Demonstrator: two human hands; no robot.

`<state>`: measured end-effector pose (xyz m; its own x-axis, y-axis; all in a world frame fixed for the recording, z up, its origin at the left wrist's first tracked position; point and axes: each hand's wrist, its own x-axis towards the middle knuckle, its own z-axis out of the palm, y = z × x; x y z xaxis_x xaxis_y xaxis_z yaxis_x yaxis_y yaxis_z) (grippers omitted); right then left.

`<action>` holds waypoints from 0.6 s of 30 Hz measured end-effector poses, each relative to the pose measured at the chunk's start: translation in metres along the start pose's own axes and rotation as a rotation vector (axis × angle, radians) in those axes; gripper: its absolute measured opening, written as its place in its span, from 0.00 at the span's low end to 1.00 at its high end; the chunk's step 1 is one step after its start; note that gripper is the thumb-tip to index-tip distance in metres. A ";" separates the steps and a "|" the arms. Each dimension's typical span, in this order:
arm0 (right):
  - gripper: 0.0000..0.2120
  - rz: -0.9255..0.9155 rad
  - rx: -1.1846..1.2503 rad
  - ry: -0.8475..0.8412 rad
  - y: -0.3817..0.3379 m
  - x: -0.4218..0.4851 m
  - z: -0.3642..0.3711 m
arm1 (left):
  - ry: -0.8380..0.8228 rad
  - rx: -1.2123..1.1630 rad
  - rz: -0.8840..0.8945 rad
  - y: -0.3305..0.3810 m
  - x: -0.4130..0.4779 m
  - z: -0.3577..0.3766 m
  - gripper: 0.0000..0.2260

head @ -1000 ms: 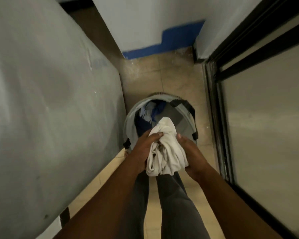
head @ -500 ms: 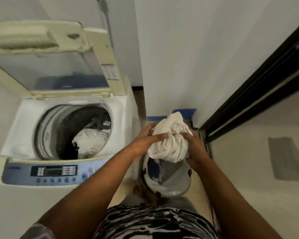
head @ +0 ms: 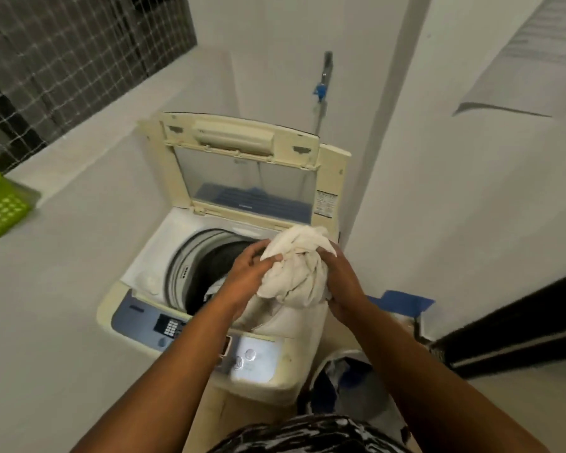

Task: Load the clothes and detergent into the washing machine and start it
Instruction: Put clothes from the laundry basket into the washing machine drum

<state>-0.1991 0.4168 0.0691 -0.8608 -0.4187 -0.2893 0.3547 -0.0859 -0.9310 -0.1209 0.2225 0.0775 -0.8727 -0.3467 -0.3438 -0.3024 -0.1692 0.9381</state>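
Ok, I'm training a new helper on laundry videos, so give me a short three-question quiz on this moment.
1. True or false: the washing machine's lid is closed.
2. What do the left hand and right hand hold together?
A. a detergent bottle
B. a bunched white cloth
C. the green basket
3. Fill in: the laundry basket with more clothes stands on the floor to the ___ of the machine.

Key
1. False: it stands open, with the drum exposed.
2. B, held over the right edge of the drum opening.
3. Right.
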 end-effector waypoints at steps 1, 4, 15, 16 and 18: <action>0.29 0.002 -0.035 -0.034 0.003 0.008 0.012 | 0.033 -0.004 -0.001 -0.002 0.003 -0.015 0.29; 0.23 0.043 -0.092 -0.092 0.009 0.033 0.050 | 0.151 -0.015 0.001 -0.007 0.009 -0.051 0.32; 0.13 0.123 -0.473 -0.147 0.016 0.080 0.096 | 0.334 0.255 -0.180 -0.065 0.053 -0.146 0.40; 0.12 0.140 -0.455 -0.125 0.021 0.076 0.087 | 0.334 0.288 -0.221 -0.072 0.053 -0.148 0.44; 0.13 0.135 -0.418 -0.107 0.028 0.067 0.064 | 0.309 0.295 -0.234 -0.075 0.045 -0.143 0.44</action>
<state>-0.2229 0.3285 0.0376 -0.7668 -0.4939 -0.4100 0.2642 0.3392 -0.9029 -0.0830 0.0880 -0.0148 -0.6272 -0.5955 -0.5019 -0.6119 -0.0219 0.7907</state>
